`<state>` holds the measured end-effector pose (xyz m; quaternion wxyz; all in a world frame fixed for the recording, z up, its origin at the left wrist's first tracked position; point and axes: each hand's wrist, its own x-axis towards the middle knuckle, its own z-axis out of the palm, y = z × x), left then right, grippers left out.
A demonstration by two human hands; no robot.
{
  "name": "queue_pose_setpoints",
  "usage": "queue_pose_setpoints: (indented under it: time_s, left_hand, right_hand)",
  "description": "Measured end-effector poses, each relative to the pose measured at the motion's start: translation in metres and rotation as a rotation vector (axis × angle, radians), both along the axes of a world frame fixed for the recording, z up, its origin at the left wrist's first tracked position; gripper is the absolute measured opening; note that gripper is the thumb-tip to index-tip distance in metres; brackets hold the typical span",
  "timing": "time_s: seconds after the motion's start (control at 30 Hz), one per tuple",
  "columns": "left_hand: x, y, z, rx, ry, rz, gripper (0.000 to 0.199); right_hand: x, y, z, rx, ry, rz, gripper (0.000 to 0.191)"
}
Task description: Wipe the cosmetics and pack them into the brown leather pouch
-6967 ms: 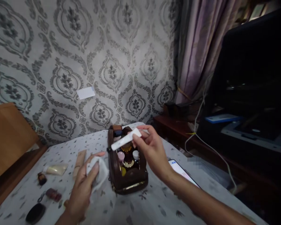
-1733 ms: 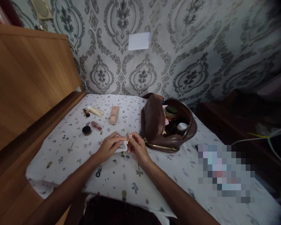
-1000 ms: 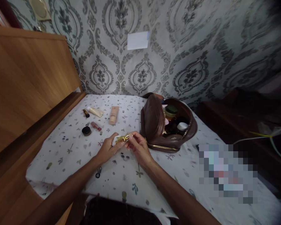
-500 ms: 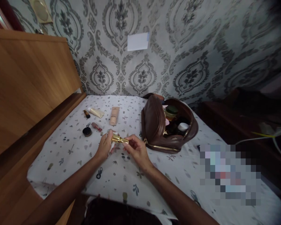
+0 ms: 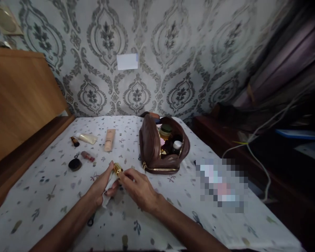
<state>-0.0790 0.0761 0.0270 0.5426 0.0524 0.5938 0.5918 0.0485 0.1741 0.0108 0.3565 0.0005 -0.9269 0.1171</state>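
Note:
A shiny gold lipstick tube (image 5: 117, 168) is between my two hands above the patterned cloth, tilted with one end up. My right hand (image 5: 140, 189) is closed, its fingertips on the lower part of the tube. In my closed left hand (image 5: 101, 183) is a white tissue (image 5: 109, 192), with the thumb up against the tube's side; how firmly it holds the tube is hidden. A dark round jar (image 5: 75, 164) and a pinkish lip gloss tube (image 5: 88, 156) lie left of my hands. Behind them stands a beige squeeze tube (image 5: 109, 140).
An open brown cosmetic bag (image 5: 160, 164) holding several jars stands right of my hands. A cream tube (image 5: 88, 138) and a small black-and-gold item (image 5: 75, 141) lie back left. A blurred-out object (image 5: 220, 185) lies right. A wooden panel (image 5: 23, 105) borders the left.
The view has swung right, so things sit further left. The lipstick tube has gone from nearly level to tilted, and my right hand has come over it, closer to the left.

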Motion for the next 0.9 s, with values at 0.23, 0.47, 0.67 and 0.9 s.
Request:
queue_pose_setpoints:
  time_s: [0.23, 0.47, 0.67, 0.9]
  left_hand:
    - [0.024, 0.012, 0.011, -0.006, -0.055, -0.294, 0.077]
    - [0.067, 0.037, 0.051, 0.269, 0.468, -0.539, 0.066]
    - [0.081, 0.074, 0.051, 0.3, 0.954, -0.671, 0.07]
    - [0.076, 0.087, 0.029, 0.34, 1.063, -0.671, 0.041]
  right_hand:
    - [0.05, 0.017, 0.039, -0.1, 0.092, 0.058, 0.03]
    - [0.113, 0.061, 0.103, -0.23, 0.331, -0.285, 0.029]
    - [0.121, 0.105, 0.126, -0.211, 0.166, -0.359, 0.025]
    - [0.114, 0.138, 0.127, -0.23, -0.024, -0.282, 0.021]
